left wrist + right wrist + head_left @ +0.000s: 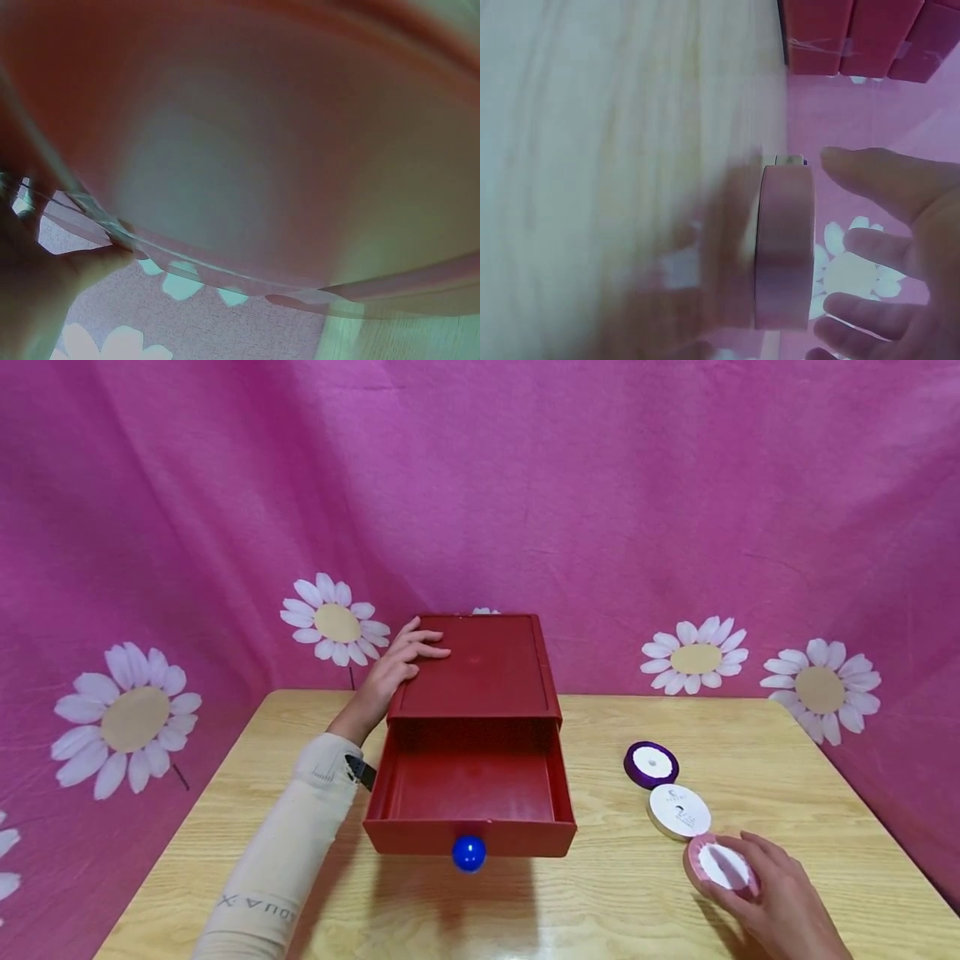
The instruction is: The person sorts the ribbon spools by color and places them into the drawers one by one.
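Note:
A red box with a drawer (pixel 476 664) stands on the table, its drawer (pixel 469 837) pulled out at the front by a blue round knob (pixel 469 853). My left hand (pixel 393 667) rests on the box's upper left edge, fingers stretched over the top. In the left wrist view its thumb lies along the box's side. At the lower right, my right hand (pixel 780 889) is over a pink ribbon roll (pixel 785 247), with thumb and fingers spread apart. Behind that roll lie a white ribbon roll (pixel 679 811) and a purple ribbon roll (pixel 651 765), in a slanting row.
The wooden table (pixel 615 893) carries everything. A pink cloth (pixel 600 510) with printed daisies hangs behind the table and along its sides. The drawer's inside shows a bare red floor.

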Demonstrator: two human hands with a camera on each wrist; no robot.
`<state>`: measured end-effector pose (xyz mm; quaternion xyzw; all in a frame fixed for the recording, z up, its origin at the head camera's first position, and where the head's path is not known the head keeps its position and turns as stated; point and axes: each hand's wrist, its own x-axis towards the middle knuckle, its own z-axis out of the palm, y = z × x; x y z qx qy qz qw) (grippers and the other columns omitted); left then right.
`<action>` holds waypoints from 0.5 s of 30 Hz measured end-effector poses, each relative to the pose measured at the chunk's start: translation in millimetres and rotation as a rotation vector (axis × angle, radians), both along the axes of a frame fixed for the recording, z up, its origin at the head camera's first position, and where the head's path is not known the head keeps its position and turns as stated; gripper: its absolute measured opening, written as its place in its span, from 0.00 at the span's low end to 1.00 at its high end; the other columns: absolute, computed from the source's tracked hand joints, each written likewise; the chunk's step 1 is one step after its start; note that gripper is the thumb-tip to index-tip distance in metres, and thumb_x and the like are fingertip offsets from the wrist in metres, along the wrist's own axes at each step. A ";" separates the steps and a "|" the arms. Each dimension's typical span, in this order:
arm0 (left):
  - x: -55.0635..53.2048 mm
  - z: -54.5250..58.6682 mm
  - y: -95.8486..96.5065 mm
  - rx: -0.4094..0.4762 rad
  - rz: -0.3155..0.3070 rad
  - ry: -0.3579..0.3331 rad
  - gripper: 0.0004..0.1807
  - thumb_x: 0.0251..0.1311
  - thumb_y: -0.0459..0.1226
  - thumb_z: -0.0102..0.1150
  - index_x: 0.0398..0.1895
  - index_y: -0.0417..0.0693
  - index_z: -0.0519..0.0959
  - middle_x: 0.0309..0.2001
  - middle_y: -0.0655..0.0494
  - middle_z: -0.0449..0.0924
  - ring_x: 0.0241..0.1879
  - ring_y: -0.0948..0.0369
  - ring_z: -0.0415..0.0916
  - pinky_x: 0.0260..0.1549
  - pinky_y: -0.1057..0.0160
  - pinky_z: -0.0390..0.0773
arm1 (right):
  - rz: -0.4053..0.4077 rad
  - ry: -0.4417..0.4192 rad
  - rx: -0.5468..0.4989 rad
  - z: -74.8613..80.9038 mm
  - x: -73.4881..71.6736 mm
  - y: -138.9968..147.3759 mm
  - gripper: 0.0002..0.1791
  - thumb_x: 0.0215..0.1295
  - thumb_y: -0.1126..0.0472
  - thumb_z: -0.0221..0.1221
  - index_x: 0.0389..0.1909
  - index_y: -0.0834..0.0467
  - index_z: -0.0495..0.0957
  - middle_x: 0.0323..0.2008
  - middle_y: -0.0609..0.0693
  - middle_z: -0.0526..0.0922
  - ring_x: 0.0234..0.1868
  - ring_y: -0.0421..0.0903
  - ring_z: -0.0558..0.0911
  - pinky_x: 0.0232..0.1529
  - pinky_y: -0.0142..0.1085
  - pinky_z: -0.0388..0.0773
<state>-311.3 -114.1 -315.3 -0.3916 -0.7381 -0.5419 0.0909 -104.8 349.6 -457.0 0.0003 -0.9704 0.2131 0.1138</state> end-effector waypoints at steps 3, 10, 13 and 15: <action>-0.1 -0.4 0.0 0.001 -0.005 0.005 0.23 0.58 0.24 0.34 0.52 0.24 0.75 0.64 0.31 0.63 0.74 0.41 0.35 0.69 0.44 0.34 | 0.013 -0.005 -0.003 -1.1 0.2 1.7 0.37 0.47 0.46 0.73 0.54 0.63 0.76 0.54 0.73 0.71 0.52 0.70 0.68 0.46 0.66 0.67; -1.6 -2.3 -0.7 0.006 0.001 0.020 0.23 0.57 0.24 0.34 0.51 0.22 0.74 0.63 0.28 0.62 0.74 0.40 0.35 0.70 0.45 0.35 | 0.046 0.034 0.003 -7.4 0.2 4.6 0.35 0.44 0.50 0.74 0.53 0.62 0.76 0.53 0.72 0.72 0.52 0.69 0.69 0.45 0.65 0.68; -1.8 -2.0 0.1 0.006 0.000 0.023 0.23 0.57 0.24 0.34 0.51 0.22 0.74 0.63 0.28 0.62 0.74 0.40 0.36 0.70 0.46 0.35 | 0.043 -0.009 0.004 -8.0 -0.2 6.1 0.36 0.45 0.50 0.74 0.55 0.62 0.75 0.54 0.73 0.70 0.52 0.69 0.68 0.46 0.66 0.68; -1.7 -1.3 0.6 0.006 -0.006 0.024 0.23 0.57 0.24 0.34 0.51 0.22 0.74 0.63 0.28 0.62 0.74 0.40 0.36 0.70 0.46 0.35 | 0.041 -0.044 0.002 -7.5 -0.8 6.9 0.38 0.46 0.49 0.73 0.56 0.62 0.74 0.54 0.73 0.70 0.52 0.70 0.68 0.47 0.66 0.68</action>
